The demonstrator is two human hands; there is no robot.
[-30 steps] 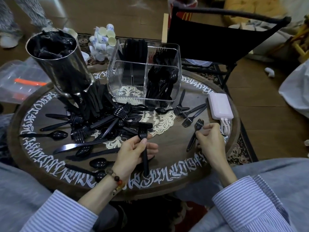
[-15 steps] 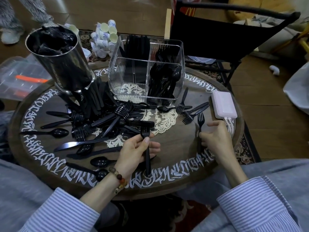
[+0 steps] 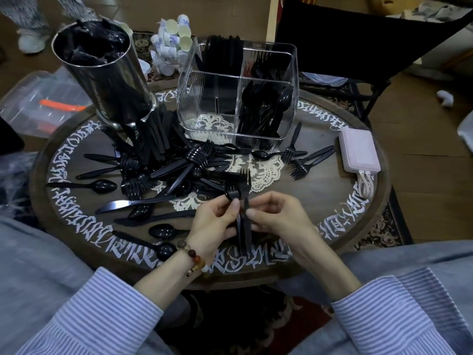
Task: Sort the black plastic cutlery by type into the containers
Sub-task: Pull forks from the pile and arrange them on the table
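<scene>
My left hand (image 3: 213,221) and my right hand (image 3: 277,216) meet over the table's near side. Each pinches a black fork, and the two forks (image 3: 242,193) stand side by side, tines pointing away from me. A loose pile of black cutlery (image 3: 179,170) covers the table's left and middle: forks, spoons and knives. Behind it stands a clear divided container (image 3: 238,90) with spoons in its right front section and dark handles at the back. A metal cylinder (image 3: 102,75) holding black plastic stands at the back left.
The round wooden table (image 3: 340,216) carries white lettering round its rim and a lace doily (image 3: 266,172). A pink power bank (image 3: 358,149) with cables lies at the right. A black chair (image 3: 358,39) stands behind, and small cups (image 3: 171,44) lie on the floor.
My right hand carried its fork from the table's right side leftward to my left hand. The two forks are now together; the left hand lifted slightly.
</scene>
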